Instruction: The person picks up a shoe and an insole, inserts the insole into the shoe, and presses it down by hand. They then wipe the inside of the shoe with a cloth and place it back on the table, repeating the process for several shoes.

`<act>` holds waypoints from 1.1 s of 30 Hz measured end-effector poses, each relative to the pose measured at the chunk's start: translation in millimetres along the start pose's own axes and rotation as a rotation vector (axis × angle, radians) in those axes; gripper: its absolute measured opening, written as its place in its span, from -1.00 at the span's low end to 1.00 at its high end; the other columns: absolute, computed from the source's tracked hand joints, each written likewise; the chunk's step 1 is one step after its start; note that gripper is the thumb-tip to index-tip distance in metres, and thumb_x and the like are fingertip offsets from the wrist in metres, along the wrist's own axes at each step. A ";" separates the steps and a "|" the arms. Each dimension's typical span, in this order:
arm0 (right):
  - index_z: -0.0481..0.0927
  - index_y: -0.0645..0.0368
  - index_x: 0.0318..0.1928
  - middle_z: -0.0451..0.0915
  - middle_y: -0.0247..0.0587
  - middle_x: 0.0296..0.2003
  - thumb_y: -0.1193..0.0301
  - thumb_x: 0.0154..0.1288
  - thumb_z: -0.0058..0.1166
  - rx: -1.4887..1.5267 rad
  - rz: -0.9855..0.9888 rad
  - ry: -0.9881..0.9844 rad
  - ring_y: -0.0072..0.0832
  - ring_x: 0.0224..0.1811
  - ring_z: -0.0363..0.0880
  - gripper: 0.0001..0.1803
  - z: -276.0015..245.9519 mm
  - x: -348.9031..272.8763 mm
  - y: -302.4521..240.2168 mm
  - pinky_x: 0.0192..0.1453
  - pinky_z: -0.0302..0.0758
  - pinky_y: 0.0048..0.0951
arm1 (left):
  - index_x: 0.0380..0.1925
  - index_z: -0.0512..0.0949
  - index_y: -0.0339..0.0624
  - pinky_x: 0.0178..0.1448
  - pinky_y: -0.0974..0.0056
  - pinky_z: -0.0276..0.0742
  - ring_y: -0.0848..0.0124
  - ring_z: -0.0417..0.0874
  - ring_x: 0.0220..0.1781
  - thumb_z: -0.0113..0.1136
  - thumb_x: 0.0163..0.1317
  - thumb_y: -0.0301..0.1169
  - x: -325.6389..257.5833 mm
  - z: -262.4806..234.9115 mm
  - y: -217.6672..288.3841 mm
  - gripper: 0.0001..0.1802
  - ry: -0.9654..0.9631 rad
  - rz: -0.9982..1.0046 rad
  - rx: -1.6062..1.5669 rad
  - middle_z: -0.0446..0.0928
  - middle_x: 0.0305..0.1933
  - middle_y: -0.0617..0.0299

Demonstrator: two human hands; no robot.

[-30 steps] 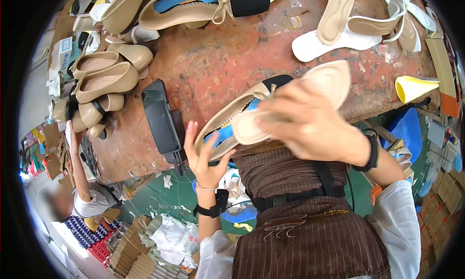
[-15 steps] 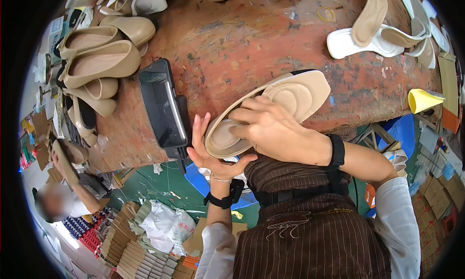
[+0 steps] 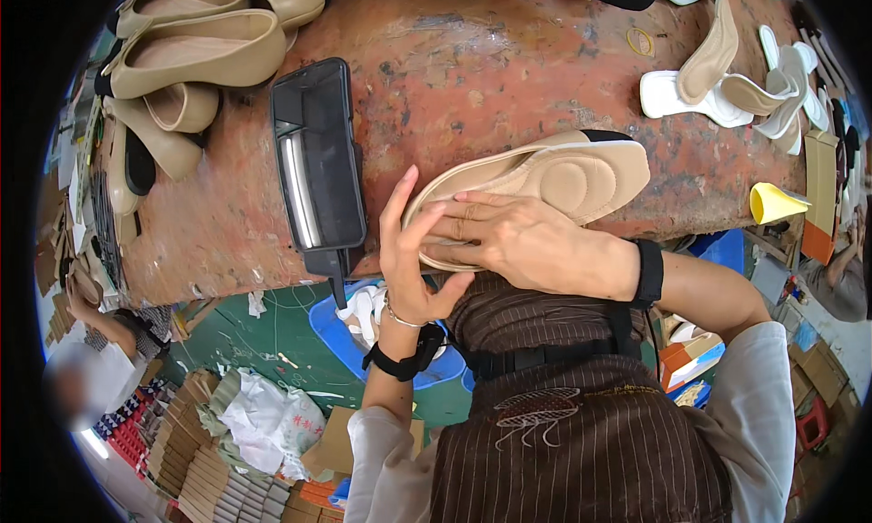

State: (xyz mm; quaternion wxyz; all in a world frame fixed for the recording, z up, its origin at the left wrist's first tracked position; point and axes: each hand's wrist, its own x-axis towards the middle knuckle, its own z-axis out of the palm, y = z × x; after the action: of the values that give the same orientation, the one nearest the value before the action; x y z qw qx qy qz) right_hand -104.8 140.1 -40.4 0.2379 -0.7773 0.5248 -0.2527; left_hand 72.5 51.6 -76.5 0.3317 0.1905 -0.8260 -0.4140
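Note:
A beige flat shoe (image 3: 495, 163) with a black toe lies slanted at the front edge of the workbench, heel toward me at the left. My left hand (image 3: 409, 273) cups its heel, fingers straight along the far side and thumb spread on the near side. Inside the shoe is a beige cushioned insole (image 3: 565, 180) with curved stitching; its front end sticks out over the toe. My right hand (image 3: 536, 246) lies over the heel half, fingers stretched out and pressing down into the shoe. The palm and fingers hide that part of the insole.
A dark tray (image 3: 352, 151) with a silver bar stands left of the shoe. Beige shoes (image 3: 200, 55) are piled at the back left. Insoles (image 3: 710, 64) and white pieces lie at the back right, near a yellow rolled sheet (image 3: 774, 203). A blue bin (image 3: 436, 367) sits below the bench.
My right hand's curled fingers have flattened and moved toward the heel inside the shoe. My left hand still supports the heel. The whole view has shifted slightly.

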 end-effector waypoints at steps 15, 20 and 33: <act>0.72 0.22 -0.07 0.64 0.06 -0.02 0.41 0.00 0.17 -0.481 0.347 0.285 -0.09 0.12 0.58 -0.59 -35.7 -25.9 -12.7 0.57 0.08 0.00 | 0.11 0.28 -0.32 0.48 -0.05 0.17 -0.19 0.21 0.48 0.31 0.15 -0.22 4.4 24.7 40.0 -0.37 0.040 -0.132 0.144 0.07 0.51 -0.37; 0.59 0.22 0.11 0.58 0.08 0.02 0.44 0.11 0.25 -0.218 0.686 0.730 0.09 0.05 0.57 -0.50 -85.0 -16.7 28.4 0.17 0.49 -0.01 | 0.01 0.52 -0.33 0.17 0.02 0.51 -0.11 0.50 0.10 0.44 0.00 -0.42 9.7 60.0 107.8 -0.46 -0.336 -0.271 0.380 0.11 0.55 -0.10; 0.47 0.43 0.09 0.55 0.21 0.05 0.54 0.15 0.01 -0.488 0.667 0.196 0.01 0.16 0.55 -0.55 -50.6 -15.9 16.3 0.57 0.04 0.03 | -0.24 0.72 -0.13 -0.36 0.16 0.66 0.15 0.54 -0.18 0.44 -0.04 -0.23 23.8 76.2 114.9 -0.66 -0.561 -0.123 0.676 0.56 0.03 0.20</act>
State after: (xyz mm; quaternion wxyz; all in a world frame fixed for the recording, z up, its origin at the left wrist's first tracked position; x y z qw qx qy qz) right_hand -153.8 144.2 -14.6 0.0645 -0.5705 0.8123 -0.1031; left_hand -2.7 147.2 -7.4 -0.0112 0.2173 -0.9602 -0.1753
